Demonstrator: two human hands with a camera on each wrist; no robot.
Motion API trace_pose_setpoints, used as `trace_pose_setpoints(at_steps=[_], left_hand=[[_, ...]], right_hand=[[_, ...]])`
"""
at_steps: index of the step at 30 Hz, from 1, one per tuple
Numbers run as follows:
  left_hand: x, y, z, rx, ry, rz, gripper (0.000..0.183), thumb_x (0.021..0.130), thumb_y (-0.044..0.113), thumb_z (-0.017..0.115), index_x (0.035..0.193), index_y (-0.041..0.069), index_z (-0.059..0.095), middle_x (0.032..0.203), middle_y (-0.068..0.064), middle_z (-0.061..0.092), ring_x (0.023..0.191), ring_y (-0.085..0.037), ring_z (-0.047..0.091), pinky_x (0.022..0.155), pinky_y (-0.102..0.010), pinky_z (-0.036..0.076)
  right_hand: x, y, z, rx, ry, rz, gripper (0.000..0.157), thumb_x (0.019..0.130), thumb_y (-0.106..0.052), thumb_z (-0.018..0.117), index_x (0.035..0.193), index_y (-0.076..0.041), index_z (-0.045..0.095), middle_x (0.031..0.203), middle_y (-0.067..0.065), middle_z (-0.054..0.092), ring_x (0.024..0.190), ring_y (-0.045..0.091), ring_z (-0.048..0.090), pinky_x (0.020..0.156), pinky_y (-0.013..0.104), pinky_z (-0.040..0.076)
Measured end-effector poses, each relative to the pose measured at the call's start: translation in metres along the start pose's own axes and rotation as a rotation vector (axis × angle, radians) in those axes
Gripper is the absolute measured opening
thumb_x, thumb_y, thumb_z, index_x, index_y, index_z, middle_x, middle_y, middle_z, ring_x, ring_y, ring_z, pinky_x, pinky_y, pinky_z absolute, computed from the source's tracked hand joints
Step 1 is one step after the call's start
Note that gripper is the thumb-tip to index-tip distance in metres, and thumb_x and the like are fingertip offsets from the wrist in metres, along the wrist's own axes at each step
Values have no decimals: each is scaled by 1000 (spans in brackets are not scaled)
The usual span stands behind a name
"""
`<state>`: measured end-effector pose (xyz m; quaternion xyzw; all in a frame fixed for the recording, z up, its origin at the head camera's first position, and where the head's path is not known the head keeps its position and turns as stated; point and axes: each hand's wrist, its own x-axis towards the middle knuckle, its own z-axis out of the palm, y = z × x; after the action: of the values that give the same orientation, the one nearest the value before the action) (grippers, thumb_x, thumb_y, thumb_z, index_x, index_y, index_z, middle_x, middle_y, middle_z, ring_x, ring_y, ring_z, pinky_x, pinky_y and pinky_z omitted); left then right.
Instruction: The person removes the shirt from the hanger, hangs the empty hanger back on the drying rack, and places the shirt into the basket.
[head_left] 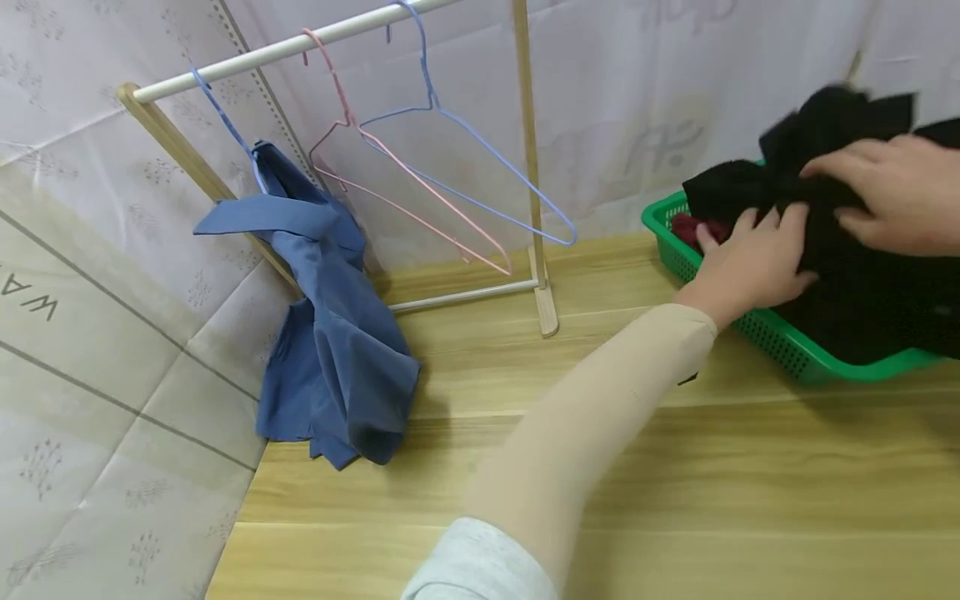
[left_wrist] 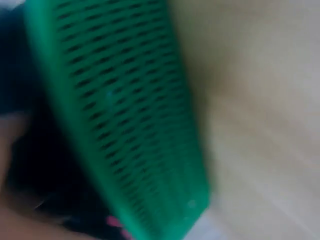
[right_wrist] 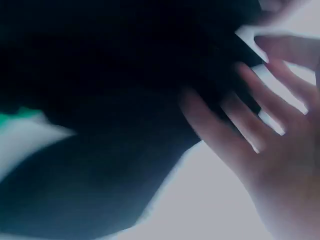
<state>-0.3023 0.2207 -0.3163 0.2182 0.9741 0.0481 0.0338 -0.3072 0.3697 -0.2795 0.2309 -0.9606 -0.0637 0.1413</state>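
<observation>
A bunched black garment (head_left: 836,125) rises from the green basket (head_left: 787,346) at the right. My left hand (head_left: 757,258) reaches over the near rim, its fingers spread and bent against the black cloth. Farther right, my right hand (head_left: 900,196) touches the same garment from the other side. In the right wrist view its fingers (right_wrist: 215,125) lie spread along dark cloth, the tips lost in it. Dark red fabric (head_left: 686,229) shows in the basket's left corner. The left wrist view is blurred and mostly takes in the basket's perforated side (left_wrist: 125,100).
A clothes rack with a white rail (head_left: 255,58) stands at the back left. On it hang a pink hanger (head_left: 420,179), a blue hanger (head_left: 487,133) and a blue garment (head_left: 330,308) on another hanger. Everything stands on a wood-grain surface (head_left: 600,500) against a patterned wall covering.
</observation>
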Motion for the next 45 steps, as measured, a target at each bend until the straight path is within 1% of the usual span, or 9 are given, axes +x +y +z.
trace_pose_setpoints(at_steps=[2,4,9,16,24,29,33,36,45], left_hand=[[-1,4,18,103,-143,-55,64,91,73,35,147,57,7,149,37,24,145,5,13,121,-58,2],[-2,5,29,155,-221,-66,53,92,74,22,142,63,13,144,43,26,145,6,13,118,-62,-6],[-6,0,32,211,-240,-39,47,93,74,10,139,67,15,141,47,25,144,11,11,119,-56,-12],[-17,-19,20,226,-178,14,56,91,75,14,142,64,-4,155,33,6,149,3,0,122,-53,5],[-43,-35,-40,278,-158,44,63,92,71,31,146,60,2,161,24,1,152,-5,1,121,-51,15],[-68,-35,-97,143,-118,-35,42,97,59,43,137,53,34,148,24,27,142,-5,23,110,-32,35],[-92,-46,-138,95,-53,-63,25,98,54,44,123,48,43,133,23,38,133,-5,30,101,-24,35],[-114,-56,-162,147,5,-25,28,100,53,40,127,46,42,133,23,40,133,-3,32,107,-22,30],[-173,-97,-169,223,72,-3,48,98,55,41,142,37,40,142,14,43,124,-12,44,97,-28,44]], right_hand=[[-4,8,25,70,-288,6,59,85,0,61,138,10,37,131,43,39,114,58,44,92,67,39],[-8,13,46,154,-445,3,57,89,-2,59,139,11,36,132,42,40,116,57,45,89,64,43],[-14,17,73,264,-481,-19,55,89,-3,62,138,10,41,134,38,47,118,53,51,87,57,47],[-10,12,60,207,-547,-15,69,91,-22,67,139,16,34,136,44,40,119,57,47,90,61,45],[3,-14,7,91,-526,-37,83,93,-44,63,141,16,32,135,45,41,115,56,52,88,60,46],[16,-38,-46,110,-483,-46,84,97,-41,59,147,13,19,140,43,36,115,57,49,89,61,44],[23,-48,-77,131,-413,-38,85,100,-39,54,153,9,8,148,44,18,127,63,28,102,71,26],[23,-51,-92,91,-344,-42,84,99,-43,55,154,4,13,149,41,21,125,60,32,99,71,27],[6,-72,-96,28,-75,-116,79,86,-50,69,149,-14,37,141,28,45,116,49,51,85,65,42]])
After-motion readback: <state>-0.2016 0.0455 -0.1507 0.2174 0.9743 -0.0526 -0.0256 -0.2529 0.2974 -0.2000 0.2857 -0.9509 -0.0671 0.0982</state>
